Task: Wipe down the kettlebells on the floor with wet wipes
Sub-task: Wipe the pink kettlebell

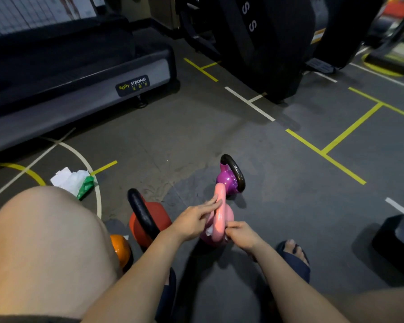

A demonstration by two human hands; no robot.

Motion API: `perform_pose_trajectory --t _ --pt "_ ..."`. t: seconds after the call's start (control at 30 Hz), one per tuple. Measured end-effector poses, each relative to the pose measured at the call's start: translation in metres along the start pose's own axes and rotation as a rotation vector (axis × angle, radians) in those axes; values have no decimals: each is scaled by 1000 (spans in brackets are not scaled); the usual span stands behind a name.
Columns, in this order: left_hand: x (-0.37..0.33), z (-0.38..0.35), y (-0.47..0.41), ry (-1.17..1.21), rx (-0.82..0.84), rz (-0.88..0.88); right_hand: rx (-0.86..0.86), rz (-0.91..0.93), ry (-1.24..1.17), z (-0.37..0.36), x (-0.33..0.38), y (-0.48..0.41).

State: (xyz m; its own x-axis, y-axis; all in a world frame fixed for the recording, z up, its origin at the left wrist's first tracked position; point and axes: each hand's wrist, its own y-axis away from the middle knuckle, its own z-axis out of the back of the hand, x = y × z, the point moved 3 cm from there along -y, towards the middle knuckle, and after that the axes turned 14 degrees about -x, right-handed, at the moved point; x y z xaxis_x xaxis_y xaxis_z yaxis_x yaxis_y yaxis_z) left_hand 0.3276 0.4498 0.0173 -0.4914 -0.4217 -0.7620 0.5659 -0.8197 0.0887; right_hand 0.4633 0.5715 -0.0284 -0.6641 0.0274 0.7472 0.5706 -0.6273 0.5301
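Observation:
A pink kettlebell [221, 213] stands on the floor between my hands. My left hand [194, 220] lies against its handle with straight fingers reaching to the top of the loop. My right hand [239, 233] pinches a white wet wipe [208, 230] low on the handle; most of the wipe is hidden. A purple kettlebell [228, 179] with a black handle stands just behind. A red kettlebell [149, 220] with a black handle sits to the left, and an orange one [120, 250] is partly behind my knee.
A green wet-wipe pack with crumpled white wipes [74, 181] lies at left. A treadmill base [79, 89] fills the upper left, a black machine [266, 43] the top centre. A black block [397, 238] sits at right. My knee [44, 241] and sandalled foot [294, 257] are close.

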Motion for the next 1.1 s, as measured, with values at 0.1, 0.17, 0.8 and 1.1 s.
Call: perform_pose_trajectory --t 0.1,0.17,0.8,1.1 --pt "0 0 2 40 -23 12 17 -124 -178 -1 0 2" --pt "0 -2 3 64 -33 31 28 -137 -222 -2 -2 3" --pt "-4 -1 6 74 -28 68 73 57 12 0 -2 7" --pt "-4 -3 6 128 -13 97 -41 -254 -311 10 20 7"
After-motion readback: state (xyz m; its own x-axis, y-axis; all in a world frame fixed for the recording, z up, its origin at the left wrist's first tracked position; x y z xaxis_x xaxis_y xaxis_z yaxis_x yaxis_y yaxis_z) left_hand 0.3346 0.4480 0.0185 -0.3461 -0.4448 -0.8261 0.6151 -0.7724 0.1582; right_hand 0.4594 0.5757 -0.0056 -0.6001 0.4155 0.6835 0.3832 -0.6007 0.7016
